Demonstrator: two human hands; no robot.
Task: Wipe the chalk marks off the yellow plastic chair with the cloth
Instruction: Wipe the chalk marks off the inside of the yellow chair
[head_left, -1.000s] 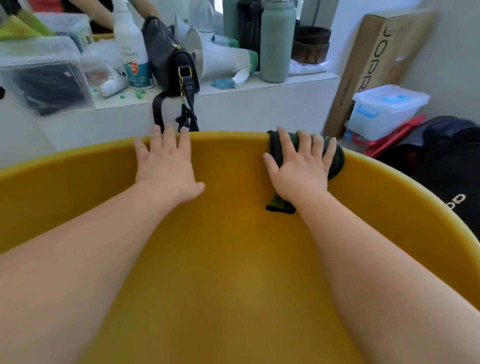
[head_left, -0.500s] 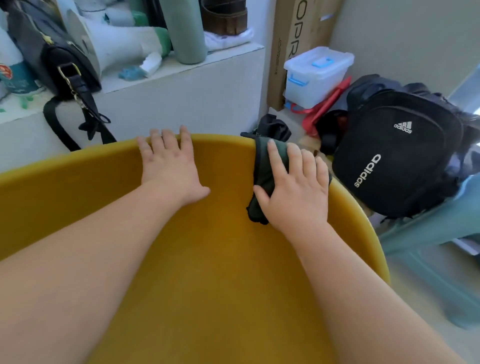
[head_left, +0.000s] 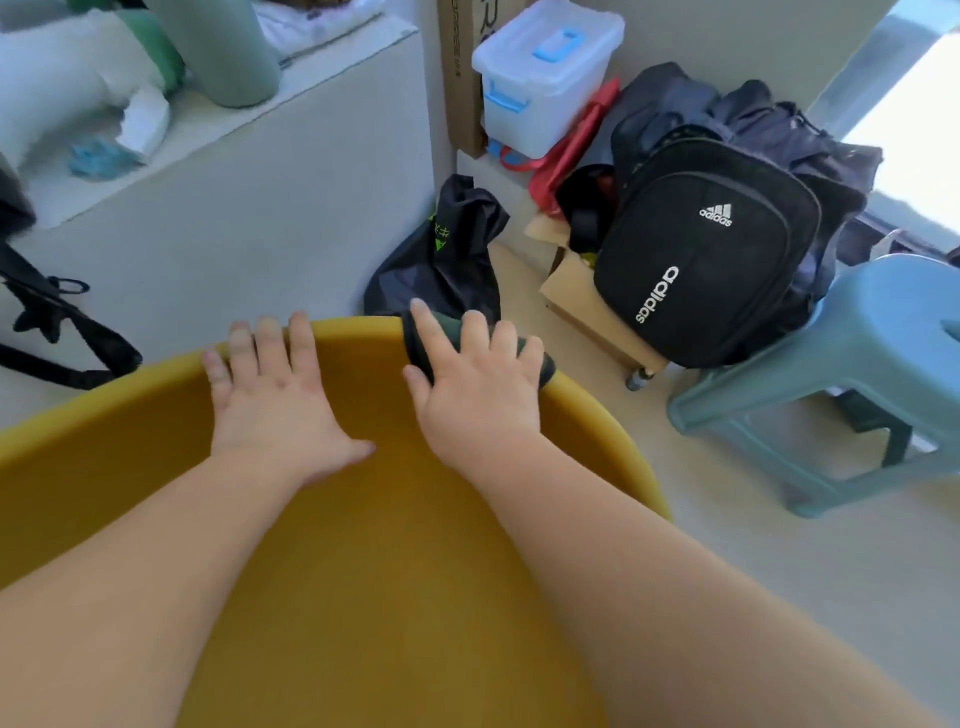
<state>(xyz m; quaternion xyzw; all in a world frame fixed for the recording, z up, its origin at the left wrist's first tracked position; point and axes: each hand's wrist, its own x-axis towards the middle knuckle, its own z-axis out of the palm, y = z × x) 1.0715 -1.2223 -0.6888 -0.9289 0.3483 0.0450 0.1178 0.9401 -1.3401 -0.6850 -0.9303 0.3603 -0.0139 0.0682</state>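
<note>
The yellow plastic chair (head_left: 374, 545) fills the lower half of the head view, its curved back rim running across the middle. My left hand (head_left: 270, 400) lies flat on the inside of the back, fingers straight and reaching over the rim. A dark green cloth (head_left: 415, 338) is draped over the rim to the right. My right hand (head_left: 478, 384) presses flat on that cloth with spread, straight fingers, hiding most of it. No chalk marks show on the visible yellow surface.
A white ledge (head_left: 223, 208) with a green bottle (head_left: 223, 47) stands behind the chair. On the floor to the right are a black bag (head_left: 441, 254), a black Adidas backpack (head_left: 706, 249), a clear storage box (head_left: 540, 73) and a blue stool (head_left: 857, 374).
My right hand has slid the cloth rightward along the chair's rim. My left hand stays on the back. The camera has turned right and down, bringing the backpack and stool into view.
</note>
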